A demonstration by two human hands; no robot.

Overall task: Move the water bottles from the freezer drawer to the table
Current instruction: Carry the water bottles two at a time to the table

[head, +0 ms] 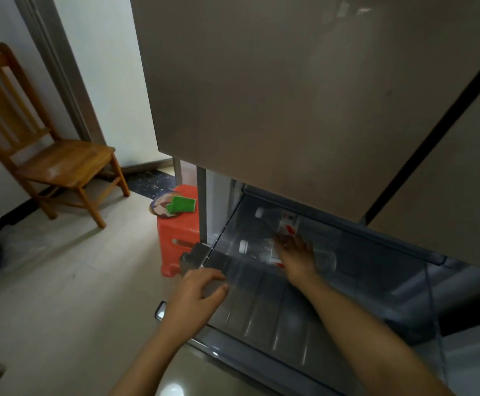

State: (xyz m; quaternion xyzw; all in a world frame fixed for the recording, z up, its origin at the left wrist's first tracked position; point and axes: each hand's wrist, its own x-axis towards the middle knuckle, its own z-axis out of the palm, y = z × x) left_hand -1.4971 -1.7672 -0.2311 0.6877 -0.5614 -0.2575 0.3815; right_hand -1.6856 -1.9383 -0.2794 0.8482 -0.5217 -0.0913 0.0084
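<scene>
The freezer drawer (261,318) stands pulled out beneath the fridge doors, and two water bottles lie on their sides in it, caps pointing to the person's left. The right hand (296,257) reaches in and rests palm-down over the nearer bottle (254,247), covering its labelled middle; whether the fingers have closed round it cannot be told, as they are blurred and partly hidden. The farther bottle (279,221) lies just beyond the fingertips, untouched. The left hand (197,298) curls over the drawer's front corner, fingers bent on the rim, bracing it. The step in hand appears to be taking up the nearer bottle. To do it well, the fingers likely ought to wrap under the barrel at the label, where the palm already sits, since a cold, possibly damp bottle may slip if pinched from above. Lifting straight up towards the wrist should clear the drawer wall, while the bracing hand keeps the drawer from sliding.
</scene>
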